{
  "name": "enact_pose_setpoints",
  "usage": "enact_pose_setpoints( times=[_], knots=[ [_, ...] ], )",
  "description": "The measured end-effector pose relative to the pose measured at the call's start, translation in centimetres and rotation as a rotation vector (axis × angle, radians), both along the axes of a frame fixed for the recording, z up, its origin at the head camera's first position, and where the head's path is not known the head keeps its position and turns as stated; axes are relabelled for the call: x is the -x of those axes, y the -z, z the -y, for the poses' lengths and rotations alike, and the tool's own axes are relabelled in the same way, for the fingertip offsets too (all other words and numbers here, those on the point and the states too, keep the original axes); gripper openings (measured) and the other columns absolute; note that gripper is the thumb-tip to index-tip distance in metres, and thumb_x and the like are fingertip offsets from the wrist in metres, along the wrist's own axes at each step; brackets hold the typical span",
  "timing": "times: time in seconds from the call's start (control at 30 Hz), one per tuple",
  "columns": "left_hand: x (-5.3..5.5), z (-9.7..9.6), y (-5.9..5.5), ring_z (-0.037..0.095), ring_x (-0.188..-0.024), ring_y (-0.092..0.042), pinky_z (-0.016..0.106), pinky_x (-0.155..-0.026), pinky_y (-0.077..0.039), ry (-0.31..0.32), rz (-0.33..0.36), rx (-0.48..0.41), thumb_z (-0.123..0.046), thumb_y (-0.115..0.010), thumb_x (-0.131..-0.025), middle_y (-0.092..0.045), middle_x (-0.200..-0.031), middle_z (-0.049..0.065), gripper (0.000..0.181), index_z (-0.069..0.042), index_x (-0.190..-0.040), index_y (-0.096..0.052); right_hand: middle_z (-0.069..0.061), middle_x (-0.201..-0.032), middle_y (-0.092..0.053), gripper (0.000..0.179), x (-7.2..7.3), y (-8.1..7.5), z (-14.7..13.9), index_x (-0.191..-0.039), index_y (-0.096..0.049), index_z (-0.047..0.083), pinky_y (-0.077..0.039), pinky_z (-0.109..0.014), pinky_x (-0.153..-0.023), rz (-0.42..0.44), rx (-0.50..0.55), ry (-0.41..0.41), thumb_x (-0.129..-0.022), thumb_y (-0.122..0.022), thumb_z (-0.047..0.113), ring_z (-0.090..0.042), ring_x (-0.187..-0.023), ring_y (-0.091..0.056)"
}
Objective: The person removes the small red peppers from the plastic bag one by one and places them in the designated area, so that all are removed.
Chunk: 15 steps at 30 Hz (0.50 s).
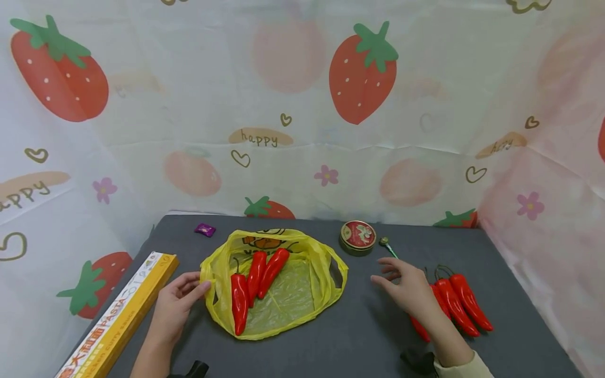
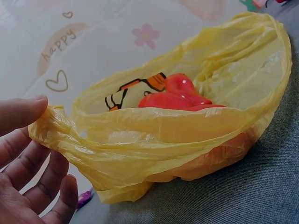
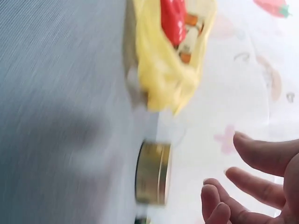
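Note:
A yellow plastic bag [image 1: 326, 302] lies spread with its mouth wide, and three red chili peppers [image 1: 239, 303] rest inside it. My left hand [image 1: 177, 302] pinches the bag's left rim between thumb and fingers; the left wrist view shows the crumpled yellow plastic [image 2: 51, 128] in that grip. My right hand [image 1: 408, 289] hovers to the right of the bag with thumb and fingers apart, holding nothing. Under and beside the right forearm lie several more red peppers [image 1: 465, 299], partly hidden by it. In the right wrist view the fingers [image 3: 254, 184] are loosely bent.
A round red-lidded tin [image 1: 358, 236] stands behind the bag on the right, with a thin green-stemmed item [image 1: 385, 242] beside it. At the back left lies a small purple packet [image 1: 205, 229]. A long yellow pasta box [image 1: 127, 315] runs along the table's left edge.

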<state>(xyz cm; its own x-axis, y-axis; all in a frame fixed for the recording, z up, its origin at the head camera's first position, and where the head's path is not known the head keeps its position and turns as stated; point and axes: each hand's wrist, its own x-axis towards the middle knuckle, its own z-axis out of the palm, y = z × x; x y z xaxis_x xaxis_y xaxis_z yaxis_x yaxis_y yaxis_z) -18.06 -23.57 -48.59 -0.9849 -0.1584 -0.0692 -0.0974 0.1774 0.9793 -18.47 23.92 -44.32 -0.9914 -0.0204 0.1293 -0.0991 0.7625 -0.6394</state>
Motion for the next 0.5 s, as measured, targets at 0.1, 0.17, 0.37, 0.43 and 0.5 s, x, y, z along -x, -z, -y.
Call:
enact_pose_setpoints(
  times=[0.1, 0.17, 0.37, 0.43, 0.5],
  knots=[
    [-0.1, 0.0, 0.0, 0.008, -0.09, -0.065, 0.023, -0.083, -0.058, -0.003, 0.003, 0.004, -0.04, -0.071, -0.094, -0.071, -0.098, -0.013, 0.052, -0.003, -0.129, -0.061, -0.013, -0.111, -0.073, 0.043, 0.3, 0.0, 1.8, -0.127, -0.066, 0.013, -0.06, -0.044, -0.078, -0.018, 0.046, -0.006, -0.089, -0.079, 0.027, -0.025, -0.094, -0.071],
    [-0.1, 0.0, -0.1, 0.008, -0.09, -0.065, 0.023, -0.083, -0.058, -0.003, 0.003, 0.003, -0.04, -0.071, -0.094, -0.071, -0.098, -0.013, 0.052, -0.003, -0.129, -0.061, -0.012, -0.11, -0.073, 0.043, 0.6, 0.0, 3.0, -0.127, -0.067, 0.014, -0.06, -0.043, -0.078, -0.025, 0.075, -0.022, -0.088, -0.08, 0.026, -0.025, -0.094, -0.071],
    [-0.2, 0.1, 0.0, 0.008, -0.089, -0.066, 0.024, -0.082, -0.058, -0.009, 0.002, 0.002, -0.04, -0.071, -0.094, -0.071, -0.098, -0.014, 0.051, -0.003, -0.129, -0.061, -0.008, -0.112, -0.073, 0.042, 1.4, 0.1, 6.1, -0.128, -0.067, 0.018, -0.059, -0.037, -0.077, -0.002, 0.185, -0.072, -0.088, -0.08, 0.027, -0.022, -0.097, -0.07],
    [-0.2, 0.2, 0.0, 0.008, -0.09, -0.066, 0.025, -0.083, -0.058, -0.005, -0.002, 0.003, -0.04, -0.071, -0.094, -0.071, -0.098, -0.014, 0.051, -0.003, -0.129, -0.061, -0.006, -0.111, -0.073, 0.042, 1.6, 0.0, 7.0, -0.127, -0.068, 0.017, -0.058, -0.035, -0.076, 0.008, 0.218, -0.079, -0.088, -0.08, 0.027, -0.021, -0.097, -0.07],
    [-0.2, 0.2, 0.0, 0.008, -0.09, -0.066, 0.026, -0.084, -0.058, -0.003, -0.005, 0.004, -0.04, -0.07, -0.094, -0.071, -0.099, -0.014, 0.051, -0.003, -0.129, -0.061, -0.005, -0.109, -0.073, 0.041, 1.8, 0.0, 7.7, -0.127, -0.068, 0.015, -0.058, -0.034, -0.074, 0.014, 0.248, -0.091, -0.089, -0.08, 0.025, -0.022, -0.097, -0.069]
  ],
)
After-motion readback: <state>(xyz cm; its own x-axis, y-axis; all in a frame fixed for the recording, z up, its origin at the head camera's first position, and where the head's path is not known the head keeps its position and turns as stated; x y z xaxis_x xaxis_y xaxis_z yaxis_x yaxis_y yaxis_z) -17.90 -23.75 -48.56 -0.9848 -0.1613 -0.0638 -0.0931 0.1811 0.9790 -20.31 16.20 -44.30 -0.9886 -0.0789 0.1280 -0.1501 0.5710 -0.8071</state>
